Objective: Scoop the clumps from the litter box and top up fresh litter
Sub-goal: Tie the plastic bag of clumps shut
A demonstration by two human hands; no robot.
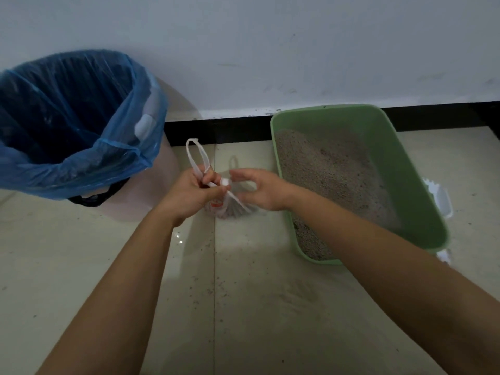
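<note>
— what's that in the hands, from the head view?
— the left hand (189, 189) has its grip clenched round the twisted neck of a thin, crinkly plastic bag (230, 209) that sits on the glossy tiled floor (243, 307). a floppy white handle loop (196, 155) sticks up above the fist.
— and the other one?
— the right hand (261, 189) hovers just beside the bag, fingers curved and blurred. i cannot tell if its grip has the other strip.
— the box?
— the litter box (400, 169) is green plastic, rectangular with rounded corners, just right of the bag, with grainy grey litter (330, 169) inside. a round bin (81, 117) lined with shiny blue film stands to the left.
</note>
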